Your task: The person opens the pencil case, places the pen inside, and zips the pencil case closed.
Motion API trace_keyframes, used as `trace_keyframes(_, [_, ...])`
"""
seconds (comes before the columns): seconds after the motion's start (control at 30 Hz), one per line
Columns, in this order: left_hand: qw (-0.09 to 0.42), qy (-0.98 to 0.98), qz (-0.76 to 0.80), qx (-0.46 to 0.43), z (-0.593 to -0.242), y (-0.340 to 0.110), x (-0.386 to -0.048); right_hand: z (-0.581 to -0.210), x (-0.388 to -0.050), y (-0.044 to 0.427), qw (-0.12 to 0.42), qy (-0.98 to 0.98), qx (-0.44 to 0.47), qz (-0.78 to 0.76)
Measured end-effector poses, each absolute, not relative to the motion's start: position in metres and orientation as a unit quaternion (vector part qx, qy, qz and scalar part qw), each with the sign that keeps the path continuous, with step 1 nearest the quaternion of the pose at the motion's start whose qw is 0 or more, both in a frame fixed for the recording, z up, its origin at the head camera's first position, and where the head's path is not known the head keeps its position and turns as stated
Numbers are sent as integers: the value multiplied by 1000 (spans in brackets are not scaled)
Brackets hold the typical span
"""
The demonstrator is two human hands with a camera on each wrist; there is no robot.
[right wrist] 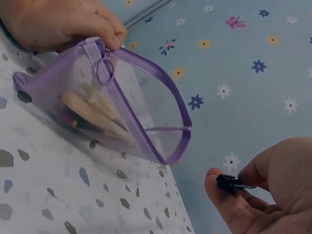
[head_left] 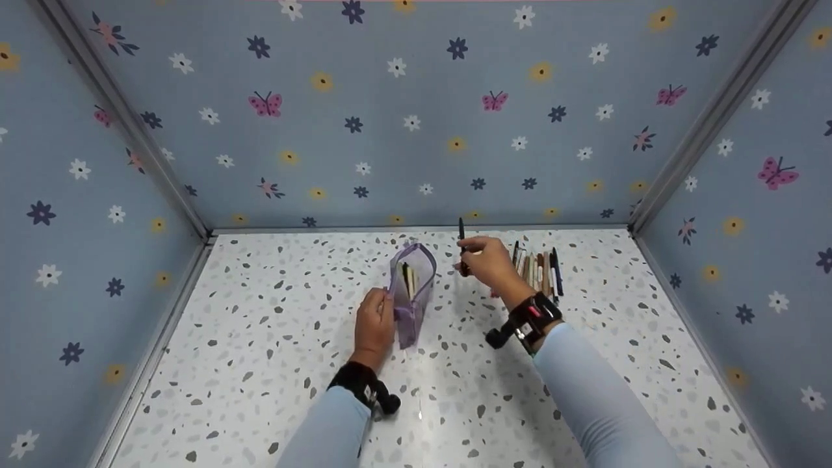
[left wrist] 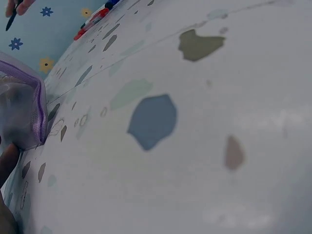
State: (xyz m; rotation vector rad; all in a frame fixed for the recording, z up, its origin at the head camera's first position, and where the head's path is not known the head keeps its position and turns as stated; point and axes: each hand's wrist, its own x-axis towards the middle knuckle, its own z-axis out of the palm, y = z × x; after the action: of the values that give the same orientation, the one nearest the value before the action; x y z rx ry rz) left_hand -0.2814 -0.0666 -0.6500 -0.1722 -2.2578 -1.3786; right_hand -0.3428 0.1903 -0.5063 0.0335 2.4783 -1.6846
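My left hand (head_left: 374, 325) grips the near left edge of a see-through purple mesh pencil pouch (head_left: 408, 325). The zip side of the pouch gapes open, and several pens or pencils (head_left: 409, 283) lie inside. In the right wrist view, wooden-looking sticks (right wrist: 83, 109) and a dark item show through the mesh. Just right of the pouch and above the table, my right hand (head_left: 489, 263) pinches a black pen (head_left: 461, 229) between thumb and fingers. The pen's dark end (right wrist: 226, 183) points toward the camera in the right wrist view. Its middle is partly hidden by the fingers.
A row of several pens and markers (head_left: 546, 273) lies on the speckled white table (head_left: 273, 338), partly behind my right hand and wrist. A red marker (left wrist: 92, 23) shows at its near side in the left wrist view. Flowered panels (head_left: 416, 130) enclose the back and both sides.
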Motion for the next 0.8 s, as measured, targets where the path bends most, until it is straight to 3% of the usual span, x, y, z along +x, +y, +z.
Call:
trace_keyframes(0.23, [246, -823, -508, -68, -649, -67, -280, -512, -338, 155, 39, 872, -79, -481])
trace_keyframes(0.5, [239, -825, -509, -65, -650, -68, -281, -526, -335, 125, 3, 897, -110, -429])
trace_keyframes(0.8, [249, -818, -513, -68, -650, -68, -281, -539, -327, 109, 38, 923, -154, -350])
